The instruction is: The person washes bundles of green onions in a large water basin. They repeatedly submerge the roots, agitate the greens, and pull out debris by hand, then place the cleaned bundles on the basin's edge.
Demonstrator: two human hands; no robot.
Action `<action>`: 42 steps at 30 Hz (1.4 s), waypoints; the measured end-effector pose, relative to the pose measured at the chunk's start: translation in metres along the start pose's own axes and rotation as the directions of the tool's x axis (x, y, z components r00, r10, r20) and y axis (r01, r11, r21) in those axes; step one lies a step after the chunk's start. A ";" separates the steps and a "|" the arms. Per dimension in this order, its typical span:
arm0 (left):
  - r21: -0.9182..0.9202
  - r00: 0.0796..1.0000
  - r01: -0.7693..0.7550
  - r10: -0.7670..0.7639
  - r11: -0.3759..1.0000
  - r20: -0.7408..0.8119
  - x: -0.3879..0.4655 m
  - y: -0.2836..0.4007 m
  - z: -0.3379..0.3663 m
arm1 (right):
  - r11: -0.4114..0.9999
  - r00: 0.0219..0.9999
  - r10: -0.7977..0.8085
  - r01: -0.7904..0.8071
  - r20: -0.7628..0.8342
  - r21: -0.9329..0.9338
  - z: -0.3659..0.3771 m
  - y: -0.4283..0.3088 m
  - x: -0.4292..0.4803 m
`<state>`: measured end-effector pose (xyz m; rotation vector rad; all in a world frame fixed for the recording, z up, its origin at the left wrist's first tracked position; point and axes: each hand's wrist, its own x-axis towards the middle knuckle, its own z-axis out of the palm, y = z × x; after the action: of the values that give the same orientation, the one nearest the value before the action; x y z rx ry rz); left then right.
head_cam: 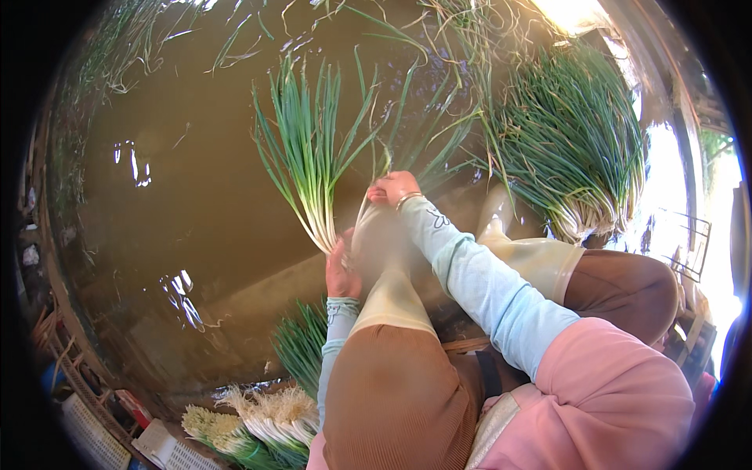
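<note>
A fan of spring onions with green leaves and white stems stands above brown water, leaves pointing away from me. My left hand grips it by the root end. Just right of it, my right hand has its fingers curled around a thin pale stalk, which runs down towards the left hand. A yellowish leaf tip pokes out above those fingers. A blurred patch hides part of the space between my hands, so the lower end of the stalk cannot be made out.
Spring onions lie in a large heap at right. Loose leaves float at the far side. Near my left leg are tied bunches with roots showing. Plastic crates line the lower left edge. My pale boots stand in the water.
</note>
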<state>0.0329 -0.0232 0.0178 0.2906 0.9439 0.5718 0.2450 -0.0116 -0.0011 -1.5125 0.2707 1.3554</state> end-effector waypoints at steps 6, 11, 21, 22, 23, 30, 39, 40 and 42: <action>0.060 1.000 -0.007 0.008 0.998 -0.022 0.015 -0.007 -0.005 | 0.801 0.959 -0.067 0.217 -0.276 0.558 -0.001 0.021 -0.014; 0.278 0.992 -0.119 0.105 0.953 0.066 0.021 -0.019 -0.011 | 0.770 0.917 -0.107 0.321 -0.384 0.552 -0.001 0.010 -0.019; -0.189 0.997 0.060 -0.049 0.980 0.062 0.002 -0.004 -0.008 | 0.975 0.964 -0.043 0.098 0.262 -0.199 0.021 -0.056 -0.023; -0.169 0.997 0.066 -0.058 0.983 0.050 0.001 -0.002 -0.004 | 0.972 0.961 -0.022 0.085 0.277 -0.218 0.033 -0.043 -0.026; -0.141 0.997 0.078 -0.075 0.987 0.026 0.000 0.001 -0.001 | 0.968 0.946 0.068 0.014 0.318 -0.251 0.042 -0.034 -0.024; -0.131 0.989 -0.052 0.032 0.990 -0.145 0.002 0.008 -0.002 | 0.988 0.935 0.017 0.039 0.355 -0.151 0.025 0.005 -0.010; -0.027 0.999 -0.011 0.010 1.000 -0.054 0.003 0.005 -0.001 | 0.994 0.956 -0.023 -0.010 0.294 0.112 0.006 0.015 -0.017; -0.023 0.999 -0.025 0.024 0.999 -0.026 0.004 0.005 -0.002 | 0.994 0.962 -0.018 -0.011 0.274 0.106 0.006 0.013 -0.017; -0.053 0.999 -0.039 0.038 0.998 -0.009 0.006 0.002 -0.004 | 0.994 0.960 -0.013 -0.018 0.279 0.109 0.004 0.011 -0.018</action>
<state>0.0321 -0.0181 0.0122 0.2590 0.9312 0.6332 0.2288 -0.0212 0.0088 -1.2113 0.1655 1.5113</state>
